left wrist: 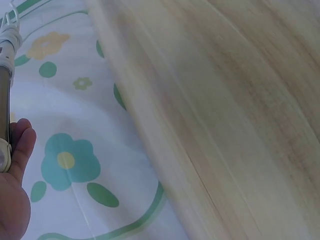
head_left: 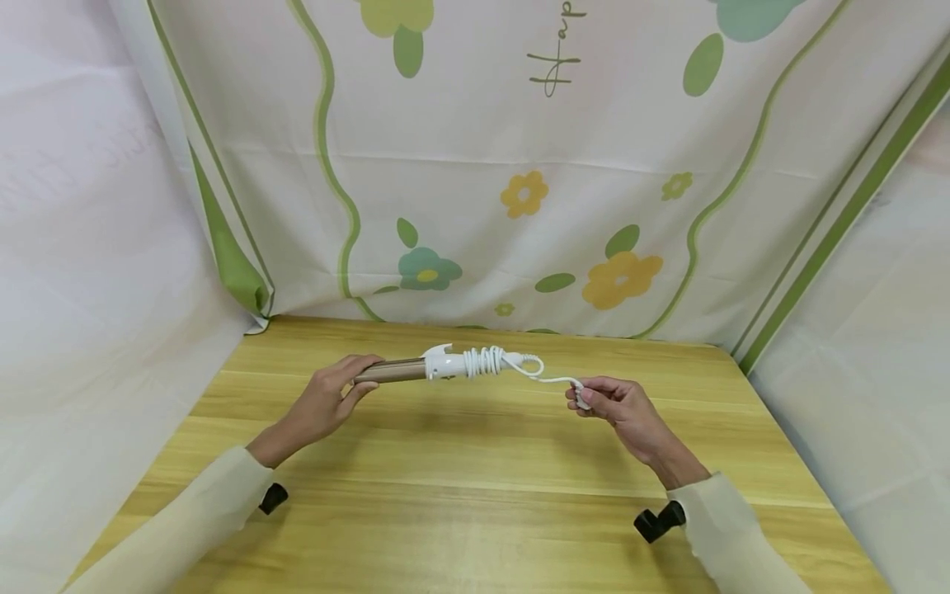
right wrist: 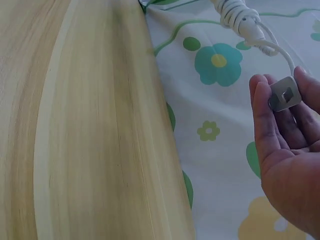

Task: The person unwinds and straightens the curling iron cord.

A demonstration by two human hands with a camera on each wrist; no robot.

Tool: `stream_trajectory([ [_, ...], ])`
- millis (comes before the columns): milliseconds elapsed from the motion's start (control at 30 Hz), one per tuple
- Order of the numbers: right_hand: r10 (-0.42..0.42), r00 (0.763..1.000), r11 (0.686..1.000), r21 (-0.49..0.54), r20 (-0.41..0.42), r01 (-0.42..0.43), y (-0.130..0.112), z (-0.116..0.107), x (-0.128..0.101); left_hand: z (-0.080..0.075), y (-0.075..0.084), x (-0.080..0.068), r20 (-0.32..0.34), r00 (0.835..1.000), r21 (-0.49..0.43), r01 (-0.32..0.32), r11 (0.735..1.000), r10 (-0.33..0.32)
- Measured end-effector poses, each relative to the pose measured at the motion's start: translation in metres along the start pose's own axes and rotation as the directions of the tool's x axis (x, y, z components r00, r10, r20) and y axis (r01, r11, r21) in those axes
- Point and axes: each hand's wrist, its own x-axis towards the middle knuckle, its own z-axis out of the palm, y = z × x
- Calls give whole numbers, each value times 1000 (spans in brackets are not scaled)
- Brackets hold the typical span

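A curling iron (head_left: 393,370) with a bronze barrel and white handle is held level above the table. My left hand (head_left: 323,404) grips the barrel's far left end between thumb and fingers. White power cord (head_left: 484,361) is wound in several turns around the handle, and a short loose length runs right. My right hand (head_left: 627,417) pinches the plug (head_left: 582,398) at the end of that cord. In the right wrist view the plug (right wrist: 285,94) sits between thumb and fingertips. The left wrist view shows the barrel (left wrist: 4,102) only partly, at its left edge.
Beneath both hands lies a wood-grain table (head_left: 475,511). A white cloth with printed flowers (head_left: 460,165) hangs behind its back edge, and pale cloth walls (head_left: 96,289) stand on the left and right. Black wrist mounts (head_left: 659,521) protrude below the sleeves.
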Motion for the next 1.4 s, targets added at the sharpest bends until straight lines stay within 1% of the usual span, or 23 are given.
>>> stream_trajectory([
  [67,0,1000,1000,-18,-31,-1,0,-2,0,-1,0,-1,15,1000,-5,7,1000,-7],
  [167,-14,995,1000,-28,-103,11,-1,-4,1,-3,1,-4,52,999,-8,11,1000,-10],
  [300,-56,981,998,7,-186,59,-7,-5,4,-3,1,-8,94,996,-2,-7,1000,7],
  [367,-80,976,996,33,-201,89,-10,-6,5,-3,0,-10,111,994,-1,-14,1000,14],
  [467,-111,974,991,54,-196,123,-14,-5,5,-2,-1,-12,118,993,-1,-24,1000,24],
  [633,-152,980,984,71,-131,162,-20,-6,1,-3,-5,-13,83,996,30,-12,999,9],
  [800,-176,984,979,105,-22,177,-25,-9,-7,-6,-8,-13,48,999,44,18,999,-20],
  [967,-125,987,992,47,103,121,-22,-16,-14,-9,-9,-13,39,999,48,26,999,-28],
  [1100,-64,979,997,-19,194,69,-17,-20,-18,-9,-8,-13,37,999,55,27,998,-29],
  [1200,-30,972,998,-44,233,41,-13,-21,-19,-9,-8,-13,38,999,55,27,998,-29],
  [1400,5,960,999,-37,279,6,-6,-20,-21,-8,-8,-13,32,999,45,27,999,-28],
])
